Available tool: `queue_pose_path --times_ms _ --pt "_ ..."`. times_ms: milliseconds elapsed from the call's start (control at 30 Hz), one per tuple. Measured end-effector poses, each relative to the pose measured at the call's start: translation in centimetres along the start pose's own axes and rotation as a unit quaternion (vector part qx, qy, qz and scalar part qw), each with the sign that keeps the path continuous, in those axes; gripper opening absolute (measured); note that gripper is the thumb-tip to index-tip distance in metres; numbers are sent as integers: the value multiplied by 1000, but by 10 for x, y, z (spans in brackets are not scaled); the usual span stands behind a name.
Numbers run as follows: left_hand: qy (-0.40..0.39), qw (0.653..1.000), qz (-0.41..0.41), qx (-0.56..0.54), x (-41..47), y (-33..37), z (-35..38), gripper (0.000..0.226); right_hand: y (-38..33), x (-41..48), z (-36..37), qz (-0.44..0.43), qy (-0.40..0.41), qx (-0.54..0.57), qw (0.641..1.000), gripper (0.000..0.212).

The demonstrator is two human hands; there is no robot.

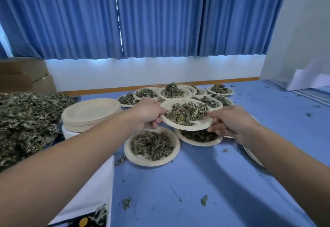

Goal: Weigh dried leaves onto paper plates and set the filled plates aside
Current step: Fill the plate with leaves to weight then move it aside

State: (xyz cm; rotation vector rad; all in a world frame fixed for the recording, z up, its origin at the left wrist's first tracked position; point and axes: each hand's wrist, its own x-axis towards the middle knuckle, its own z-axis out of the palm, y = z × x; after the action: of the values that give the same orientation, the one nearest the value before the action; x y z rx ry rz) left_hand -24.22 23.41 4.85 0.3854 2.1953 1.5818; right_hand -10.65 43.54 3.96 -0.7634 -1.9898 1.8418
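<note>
I hold a paper plate [196, 125] heaped with dried leaves [187, 113] above the blue floor. My left hand [148, 113] grips its left rim and my right hand [230, 122] grips its right rim. Below it lie two filled plates, one at the near left [135, 157] and one partly hidden under the held plate [200, 143]. Several more filled plates [189, 93] are clustered behind, near the wall. A stack of unfilled plates [89, 113] stands to the left on a white surface. A big heap of loose dried leaves [25, 121] fills the far left.
Leaf scraps [204, 200] are scattered over the blue floor. Cardboard boxes [26, 74] stand at the back left under blue curtains [142, 15]. A white sheet [310, 80] leans at the right wall. A dark object with a yellow spot [84, 221] sits at the bottom edge.
</note>
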Motion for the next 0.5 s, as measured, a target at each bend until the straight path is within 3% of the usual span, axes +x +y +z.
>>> queue_pose_path --times_ms 100,200,500 --pt "-10 1000 -6 17 33 22 37 1 -8 24 -31 12 42 -21 999 13" --pt "-28 999 -22 29 71 45 82 4 -11 60 -69 22 102 -37 994 21" --pt "-69 990 1 122 180 110 228 4 10 178 -178 65 247 -29 966 17"
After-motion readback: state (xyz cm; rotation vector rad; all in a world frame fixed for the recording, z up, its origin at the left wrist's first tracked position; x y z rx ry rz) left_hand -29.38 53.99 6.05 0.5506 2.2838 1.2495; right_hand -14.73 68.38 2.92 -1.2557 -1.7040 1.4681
